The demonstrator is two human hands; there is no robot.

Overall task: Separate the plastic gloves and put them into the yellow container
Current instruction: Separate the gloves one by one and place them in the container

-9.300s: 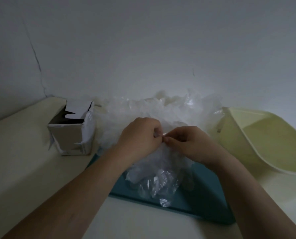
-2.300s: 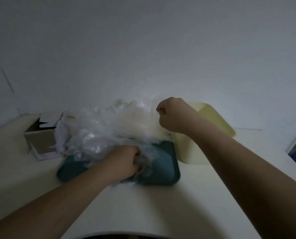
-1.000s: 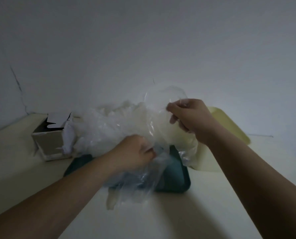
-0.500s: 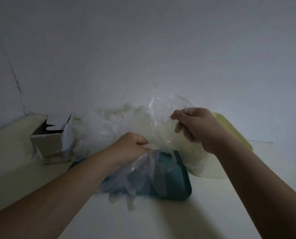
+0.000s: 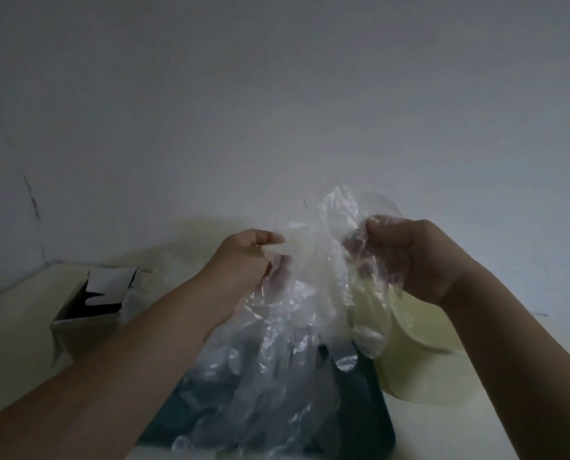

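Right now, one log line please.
left hand: pinches plastic gloves | right hand: grips them | gloves: over teal tray | yellow container: beside tray

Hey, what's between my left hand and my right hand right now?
In the head view, clear plastic gloves stretch between the left hand and right hand, both gripping them.

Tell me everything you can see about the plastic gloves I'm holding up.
The plastic gloves are a thin, clear, crinkled, glossy clump, held up. The left hand pinches its top edge on one side; the right hand grips the other side. Glove fingers hang down over the dark teal tray, in front of the yellow container. Their number cannot be told.
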